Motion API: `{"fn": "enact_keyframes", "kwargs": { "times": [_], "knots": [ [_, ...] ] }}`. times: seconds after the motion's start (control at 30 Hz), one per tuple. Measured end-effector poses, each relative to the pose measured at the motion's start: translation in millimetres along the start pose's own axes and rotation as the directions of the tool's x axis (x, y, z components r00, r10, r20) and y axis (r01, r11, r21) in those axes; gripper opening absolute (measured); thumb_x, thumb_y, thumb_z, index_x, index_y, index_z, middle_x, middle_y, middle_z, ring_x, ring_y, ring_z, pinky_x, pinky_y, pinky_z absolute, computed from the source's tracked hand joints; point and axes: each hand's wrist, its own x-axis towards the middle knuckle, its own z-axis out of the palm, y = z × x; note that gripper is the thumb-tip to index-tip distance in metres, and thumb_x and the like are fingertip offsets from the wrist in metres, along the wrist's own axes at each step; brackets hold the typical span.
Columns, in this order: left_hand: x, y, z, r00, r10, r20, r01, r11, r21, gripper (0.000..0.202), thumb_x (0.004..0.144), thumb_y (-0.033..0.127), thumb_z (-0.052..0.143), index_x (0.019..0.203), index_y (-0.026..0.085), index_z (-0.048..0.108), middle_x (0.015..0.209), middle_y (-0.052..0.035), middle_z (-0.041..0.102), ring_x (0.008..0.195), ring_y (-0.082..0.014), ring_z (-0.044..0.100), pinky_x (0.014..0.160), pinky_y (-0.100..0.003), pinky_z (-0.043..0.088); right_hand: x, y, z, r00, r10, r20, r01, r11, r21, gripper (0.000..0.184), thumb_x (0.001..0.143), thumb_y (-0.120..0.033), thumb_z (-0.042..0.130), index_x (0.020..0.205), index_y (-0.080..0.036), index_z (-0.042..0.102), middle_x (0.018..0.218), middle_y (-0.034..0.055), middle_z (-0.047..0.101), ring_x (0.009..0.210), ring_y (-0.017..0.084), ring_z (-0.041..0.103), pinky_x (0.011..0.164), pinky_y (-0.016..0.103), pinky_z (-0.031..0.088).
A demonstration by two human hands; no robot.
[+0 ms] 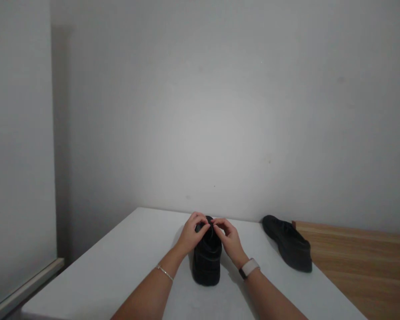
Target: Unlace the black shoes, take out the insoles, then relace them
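From the head view, I have the black lace-up shoe (206,269) on the white table (133,266), between the two forearms; its heel faces me and its toe points toward the wall (216,111). I read the left hand (191,234) at the left of the shoe opening, thumb and index fingertip pinched together on the black shoelace (212,232); I read the right hand (232,242) opposite, thumb and index fingertip likewise clamped on the shoelace; the two pinches sit just beside each other above the tongue area, and the strands are too dark and small for me to trace. I note a thin bracelet (165,272) on the left wrist and a pale-strapped watch (249,268) on the right; a second black shoe (288,243) lies at the table's right edge, well apart from both hands, its toe toward the wall; a wood-grain panel (356,262) stands beyond it.
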Motion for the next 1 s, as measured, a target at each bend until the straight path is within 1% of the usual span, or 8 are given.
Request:
{"fn": "enact_keyframes", "kwargs": {
  "times": [0.17, 0.23, 0.3, 0.53, 0.7, 0.87, 0.93, 1.0],
  "knots": [
    [-4, 5, -2.4, 1.000, 0.001, 0.011, -0.001, 1.000, -0.015, 0.005, 0.079, 0.020, 0.061, 0.074, 0.019, 0.062, 0.094, -0.0051, 0.057, 0.099, -0.0194, 0.054, 0.093, -0.033, 0.040, -5, -2, 5, 0.996, 0.051, -0.068, -0.047, 0.998, 0.049, 0.021, 0.080, -0.039, 0.064, 0.089, -0.020, 0.065, 0.094, 0.0068, 0.067, 0.091, 0.022, 0.060, 0.086, 0.038, 0.046],
    [-3, 6, -3.2, 1.000, -0.010, 0.020, 0.010, 1.000, -0.020, 0.001, 0.078, 0.019, 0.062, 0.077, 0.019, 0.062, 0.096, -0.0050, 0.056, 0.099, -0.0195, 0.053, 0.092, -0.033, 0.040, -5, -4, 6, 0.995, 0.065, -0.082, -0.060, 0.997, 0.053, 0.022, 0.079, -0.039, 0.064, 0.089, -0.020, 0.065, 0.093, 0.0065, 0.067, 0.090, 0.022, 0.060, 0.085, 0.037, 0.046],
    [-2, 7, -3.4, 0.999, -0.023, 0.024, 0.024, 0.999, -0.022, 0.004, 0.077, 0.019, 0.062, 0.082, 0.020, 0.062, 0.096, -0.0049, 0.056, 0.097, -0.0194, 0.053, 0.089, -0.033, 0.043, -4, -6, 7, 0.994, 0.068, -0.088, -0.063, 0.997, 0.054, 0.021, 0.079, -0.039, 0.064, 0.088, -0.020, 0.065, 0.090, 0.0059, 0.067, 0.089, 0.021, 0.060, 0.084, 0.036, 0.046],
    [1, 8, -1.4, 0.998, -0.021, 0.053, 0.022, 1.000, -0.015, 0.008, 0.081, 0.021, 0.060, 0.081, 0.020, 0.068, 0.099, -0.0070, 0.057, 0.100, -0.0212, 0.053, 0.095, -0.037, 0.040, -1, -10, 8, 0.991, 0.037, -0.126, -0.038, 0.999, -0.004, 0.021, 0.080, -0.040, 0.063, 0.086, -0.020, 0.065, 0.088, 0.0072, 0.067, 0.087, 0.023, 0.060, 0.081, 0.037, 0.046],
    [-2, 9, -0.5, 0.997, -0.046, 0.065, 0.048, 0.998, -0.031, 0.008, 0.080, 0.022, 0.060, 0.082, 0.020, 0.068, 0.101, -0.0073, 0.058, 0.102, -0.0208, 0.053, 0.096, -0.037, 0.038, -2, -8, 3, 0.980, 0.001, -0.200, -0.014, 0.998, -0.063, 0.017, 0.080, -0.037, 0.063, 0.083, -0.020, 0.064, 0.084, 0.0051, 0.065, 0.083, 0.021, 0.058, 0.078, 0.036, 0.045],
    [-1, 5, 0.8, 0.995, -0.072, 0.074, 0.079, 0.993, -0.089, 0.006, 0.080, 0.023, 0.061, 0.081, 0.019, 0.066, 0.098, -0.0074, 0.061, 0.101, -0.0206, 0.054, 0.096, -0.036, 0.038, -2, -12, 2, 0.970, -0.025, -0.242, 0.025, 1.000, 0.000, 0.013, 0.082, -0.033, 0.061, 0.083, -0.020, 0.061, 0.082, 0.0034, 0.061, 0.081, 0.019, 0.056, 0.077, 0.033, 0.044],
    [-1, 3, 1.9, 0.993, -0.088, 0.074, 0.096, 0.990, -0.102, 0.007, 0.080, 0.024, 0.062, 0.080, 0.018, 0.066, 0.097, -0.0076, 0.062, 0.099, -0.0207, 0.055, 0.095, -0.036, 0.039, -1, -14, 3, 0.967, -0.013, -0.255, 0.022, 0.999, 0.032, 0.014, 0.081, -0.033, 0.061, 0.082, -0.020, 0.059, 0.080, 0.0031, 0.060, 0.078, 0.018, 0.055, 0.073, 0.031, 0.044],
    [0, 0, 2.9, 0.992, -0.102, 0.074, 0.110, 0.988, -0.110, 0.008, 0.080, 0.025, 0.062, 0.078, 0.018, 0.066, 0.095, -0.0074, 0.063, 0.097, -0.0205, 0.056, 0.093, -0.036, 0.040, -1, -15, 3, 0.953, -0.007, -0.303, 0.025, 0.998, 0.056, 0.015, 0.082, -0.035, 0.061, 0.082, -0.020, 0.058, 0.077, 0.0025, 0.059, 0.070, 0.016, 0.053, 0.066, 0.030, 0.044]
  ]
}}
